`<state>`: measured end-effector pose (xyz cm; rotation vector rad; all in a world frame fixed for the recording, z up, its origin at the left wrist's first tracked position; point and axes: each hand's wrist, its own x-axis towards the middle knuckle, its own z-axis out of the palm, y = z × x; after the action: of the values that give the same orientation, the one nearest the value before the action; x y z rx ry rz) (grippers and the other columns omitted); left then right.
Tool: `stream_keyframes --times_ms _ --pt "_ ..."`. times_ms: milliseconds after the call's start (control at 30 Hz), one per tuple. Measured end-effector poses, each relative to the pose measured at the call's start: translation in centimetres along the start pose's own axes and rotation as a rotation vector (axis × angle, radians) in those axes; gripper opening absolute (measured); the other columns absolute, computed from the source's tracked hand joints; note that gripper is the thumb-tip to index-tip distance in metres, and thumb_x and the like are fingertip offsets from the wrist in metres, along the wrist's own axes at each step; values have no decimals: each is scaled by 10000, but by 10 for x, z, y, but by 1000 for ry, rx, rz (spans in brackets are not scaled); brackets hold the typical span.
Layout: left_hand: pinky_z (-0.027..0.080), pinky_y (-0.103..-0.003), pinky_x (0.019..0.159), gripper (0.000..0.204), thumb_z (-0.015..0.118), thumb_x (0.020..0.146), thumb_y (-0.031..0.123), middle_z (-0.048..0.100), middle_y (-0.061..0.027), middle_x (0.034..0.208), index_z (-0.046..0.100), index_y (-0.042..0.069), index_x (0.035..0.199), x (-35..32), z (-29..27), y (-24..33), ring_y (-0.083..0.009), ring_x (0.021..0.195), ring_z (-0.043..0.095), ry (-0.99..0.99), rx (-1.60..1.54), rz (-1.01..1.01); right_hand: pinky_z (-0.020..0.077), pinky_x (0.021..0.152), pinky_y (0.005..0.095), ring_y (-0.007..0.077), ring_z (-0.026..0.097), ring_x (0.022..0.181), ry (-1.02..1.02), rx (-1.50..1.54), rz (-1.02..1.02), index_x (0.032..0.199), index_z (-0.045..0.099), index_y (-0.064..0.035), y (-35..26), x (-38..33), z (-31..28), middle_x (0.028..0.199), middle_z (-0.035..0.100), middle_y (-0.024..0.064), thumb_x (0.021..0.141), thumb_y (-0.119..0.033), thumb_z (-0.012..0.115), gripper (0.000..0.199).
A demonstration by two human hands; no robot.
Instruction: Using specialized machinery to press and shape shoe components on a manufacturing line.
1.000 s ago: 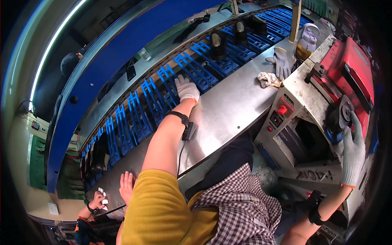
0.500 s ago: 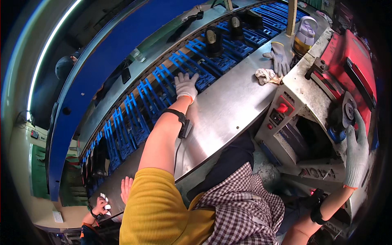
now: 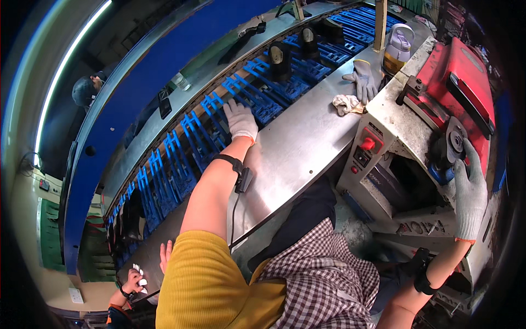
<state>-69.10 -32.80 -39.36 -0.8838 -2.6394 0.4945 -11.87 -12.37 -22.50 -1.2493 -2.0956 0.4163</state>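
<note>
Steel bench [image 3: 307, 148] runs under your arms beside a conveyor of blue plastic racks [image 3: 252, 93]. Your gloved left hand [image 3: 240, 118] lies spread, fingers flat on a rack just past the bench edge, gripping nothing. Your gloved right hand [image 3: 468, 181] rests against the grinding wheel [image 3: 453, 143] on the red machine [image 3: 460, 82]; whether it grips, you cannot tell. Judging by this, you are reaching in: next, close the left fingers around something.
</note>
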Motion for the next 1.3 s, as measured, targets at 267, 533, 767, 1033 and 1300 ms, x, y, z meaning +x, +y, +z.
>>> stream_keyframes --times_ms 267,533,767,1033,1300 --pt "163 -588 1293 621 692 869 193 523 -150 1603 662 208 1488 6 1 2 -437 1552 336 56 41 148 488 1100 334 213 675 1308 11 20 25 1533 589 -95 -12 -4 -2 1418 705 165 1058 -134 620 477" --pt "132 -636 1287 700 608 938 175 404 -108 1721 480 240 1624 11 -4 12 -418 1586 305 17 -69 35 460 1149 348 222 640 1370 -14 15 57 1546 570 -57 -8 -2 -2 1466 678 173 1061 -112 593 489" --pt "99 -635 1306 627 664 923 229 486 -114 1674 601 176 1545 11 -6 6 -410 1621 276 1 74 221 456 1157 345 217 637 1370 -8 13 26 1551 566 -59 -5 0 -2 1469 676 172 1064 -104 589 490" --pt "137 -618 1299 574 578 959 226 541 -107 1617 599 110 1521 5 -9 3 -387 1584 335 79 68 122 464 1146 341 199 645 1354 -10 11 14 1546 572 -67 -10 -4 -3 1458 680 173 1056 -92 596 491" --pt "166 -590 1301 538 634 911 185 584 -134 1580 680 95 1439 27 7 14 -393 1584 340 30 -124 201 477 1133 346 232 657 1357 -18 -49 23 1535 583 -74 -14 -2 -6 1457 686 166 1045 -78 594 490"
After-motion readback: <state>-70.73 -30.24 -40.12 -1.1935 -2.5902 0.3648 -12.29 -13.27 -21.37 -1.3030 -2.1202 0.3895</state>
